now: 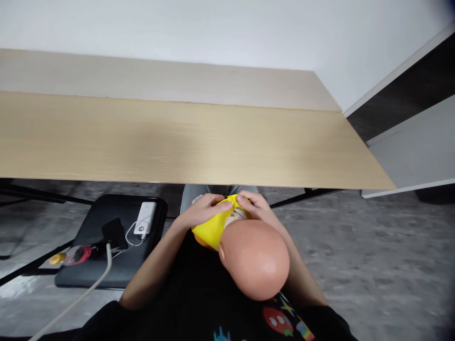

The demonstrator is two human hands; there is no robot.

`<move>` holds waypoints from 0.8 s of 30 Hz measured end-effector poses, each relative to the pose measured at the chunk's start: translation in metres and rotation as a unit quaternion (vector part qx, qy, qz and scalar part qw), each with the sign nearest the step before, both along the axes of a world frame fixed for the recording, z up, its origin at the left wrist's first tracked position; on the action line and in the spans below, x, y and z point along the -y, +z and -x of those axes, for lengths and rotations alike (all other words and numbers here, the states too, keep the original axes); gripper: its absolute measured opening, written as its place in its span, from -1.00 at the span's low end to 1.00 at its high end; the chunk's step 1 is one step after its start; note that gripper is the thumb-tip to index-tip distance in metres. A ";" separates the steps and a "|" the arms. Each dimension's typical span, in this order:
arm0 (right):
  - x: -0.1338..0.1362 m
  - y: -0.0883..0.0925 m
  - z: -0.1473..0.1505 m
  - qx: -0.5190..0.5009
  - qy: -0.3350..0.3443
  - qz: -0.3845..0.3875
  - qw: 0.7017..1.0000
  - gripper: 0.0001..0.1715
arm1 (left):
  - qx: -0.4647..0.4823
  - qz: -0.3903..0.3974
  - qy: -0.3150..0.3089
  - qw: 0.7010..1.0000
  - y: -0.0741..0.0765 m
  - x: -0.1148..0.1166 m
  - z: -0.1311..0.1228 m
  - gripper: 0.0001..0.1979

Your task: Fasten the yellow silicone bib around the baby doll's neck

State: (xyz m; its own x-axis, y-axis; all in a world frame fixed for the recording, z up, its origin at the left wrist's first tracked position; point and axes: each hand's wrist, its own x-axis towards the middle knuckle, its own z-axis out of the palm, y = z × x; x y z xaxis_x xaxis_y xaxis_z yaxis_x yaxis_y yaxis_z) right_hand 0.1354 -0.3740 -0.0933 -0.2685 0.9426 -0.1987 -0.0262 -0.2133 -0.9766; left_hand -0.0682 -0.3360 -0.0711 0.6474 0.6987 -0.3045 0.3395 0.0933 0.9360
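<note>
A doll (pixel 256 258) with a bald, smooth head lies in my lap, its head toward my chest. Bright yellow cloth (pixel 212 229) covers its body, and a patterned whitish patch shows near its neck. From the left side, my left hand (pixel 206 209) pinches the upper edge of the yellow cloth between thumb and fingers. Close beside it, my right hand (pixel 259 208) grips the same cloth with its thumb on top. The doll's head hides its face and part of its body from me.
A long wooden table (pixel 199 142) stands just ahead, against a white wall. On my left, a black stool (pixel 87 232) carries a white power bank (pixel 145 218), a dark phone-like slab (pixel 114 234), cables and a bottle (pixel 74 255). White panels stand at the right.
</note>
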 end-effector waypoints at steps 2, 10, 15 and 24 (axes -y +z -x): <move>0.000 -0.001 -0.001 0.008 0.009 0.002 1.000 -0.59 | -0.025 -0.008 -0.011 1.000 0.003 0.000 -0.001 -0.60; 0.001 0.007 0.001 -0.016 0.001 0.033 0.999 -0.61 | -0.011 -0.016 0.003 1.000 -0.003 0.001 0.001 -0.68; 0.002 0.009 0.002 -0.040 -0.005 0.052 0.998 -0.65 | 0.008 -0.024 -0.003 1.000 -0.007 0.000 0.003 -0.72; 0.002 0.006 -0.001 0.060 0.035 0.020 0.997 -0.64 | 0.022 -0.015 -0.010 1.000 -0.007 0.001 -0.002 -0.76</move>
